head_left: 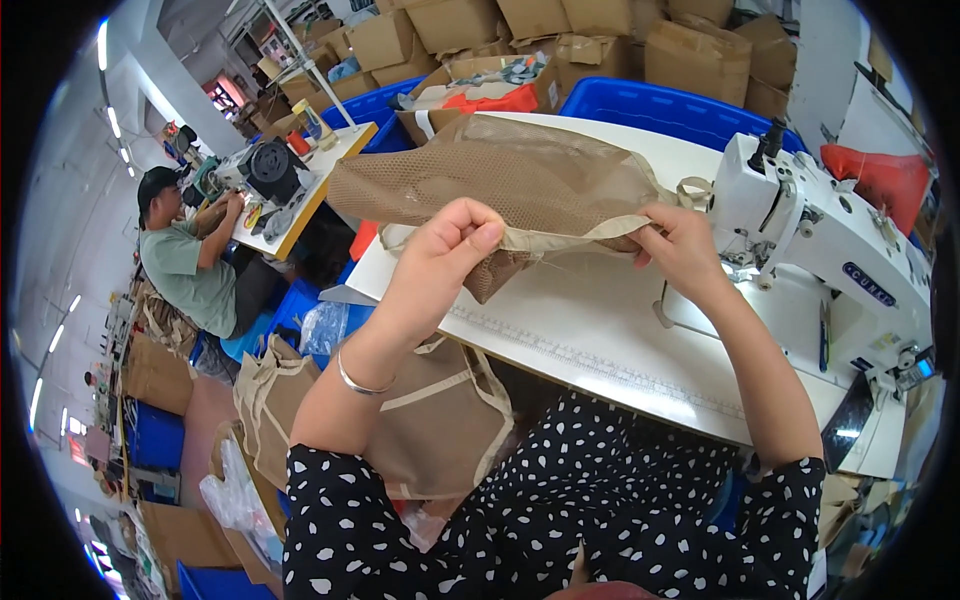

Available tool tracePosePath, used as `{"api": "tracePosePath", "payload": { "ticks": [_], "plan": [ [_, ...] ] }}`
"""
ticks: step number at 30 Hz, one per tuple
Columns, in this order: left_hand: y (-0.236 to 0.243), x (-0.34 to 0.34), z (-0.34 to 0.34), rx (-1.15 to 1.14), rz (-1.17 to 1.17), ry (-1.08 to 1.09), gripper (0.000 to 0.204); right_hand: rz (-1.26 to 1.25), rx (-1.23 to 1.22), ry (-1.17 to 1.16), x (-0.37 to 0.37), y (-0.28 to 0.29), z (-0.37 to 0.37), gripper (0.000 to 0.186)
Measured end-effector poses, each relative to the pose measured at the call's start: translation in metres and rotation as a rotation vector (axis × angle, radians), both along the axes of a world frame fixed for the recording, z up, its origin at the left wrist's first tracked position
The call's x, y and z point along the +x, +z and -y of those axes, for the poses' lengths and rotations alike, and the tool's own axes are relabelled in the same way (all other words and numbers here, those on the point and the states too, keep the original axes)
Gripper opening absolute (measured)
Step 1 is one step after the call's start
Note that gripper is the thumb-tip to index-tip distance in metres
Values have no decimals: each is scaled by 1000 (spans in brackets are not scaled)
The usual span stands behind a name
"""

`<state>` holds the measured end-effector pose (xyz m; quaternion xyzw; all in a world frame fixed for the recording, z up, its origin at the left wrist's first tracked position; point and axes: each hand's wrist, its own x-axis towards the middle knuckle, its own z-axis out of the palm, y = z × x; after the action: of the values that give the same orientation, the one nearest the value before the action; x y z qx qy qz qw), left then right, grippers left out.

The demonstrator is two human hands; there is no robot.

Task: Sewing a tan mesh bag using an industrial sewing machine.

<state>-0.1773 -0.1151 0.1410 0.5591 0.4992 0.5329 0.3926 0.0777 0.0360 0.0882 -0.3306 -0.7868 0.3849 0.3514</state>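
A brown mesh fabric piece [560,165] with a beige binding strip along its edge lies over the white sewing table [600,320]. My left hand [455,235] pinches the bound edge near its left end, thumb against bent fingers. At the other end of the same strip my right hand [680,245] grips it between thumb and fingers. Between my hands the strip [570,240] runs roughly straight, with a corner of mesh hanging below it on the left. Just right of my right hand stands a white sewing machine [800,210], and a beige strap loop of the piece lies near its needle area.
Small scissors-like snips [824,335] and a dark phone [848,422] lie at the table's right. More beige-edged mesh pieces [430,430] hang below the left edge. Blue bins [640,100] and cardboard boxes [697,60] stand behind. Another person [190,255] works at a machine at left.
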Motion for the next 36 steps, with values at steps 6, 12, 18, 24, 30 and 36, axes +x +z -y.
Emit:
{"api": "tracePosePath", "payload": {
  "ticks": [6,12,18,24,30,36],
  "plan": [
    [-11,-1,0,3,-24,23,10,-30,-4,-26,-2,-4,-3,18],
    [-20,-7,-4,-96,127,-12,10,30,58,-60,-7,-3,-1,19],
    [-27,-7,-6,-148,164,-30,15,101,62,-87,-10,-2,-1,27],
    [-11,12,-7,-224,-55,-43,24,145,35,-110,-11,-5,-7,29],
    [-35,12,-3,123,-884,34,22,180,228,-175,-10,-15,-7,28],
    [-130,23,-52,359,-1161,66,33,158,485,-234,0,-51,-2,34]
  ]
}}
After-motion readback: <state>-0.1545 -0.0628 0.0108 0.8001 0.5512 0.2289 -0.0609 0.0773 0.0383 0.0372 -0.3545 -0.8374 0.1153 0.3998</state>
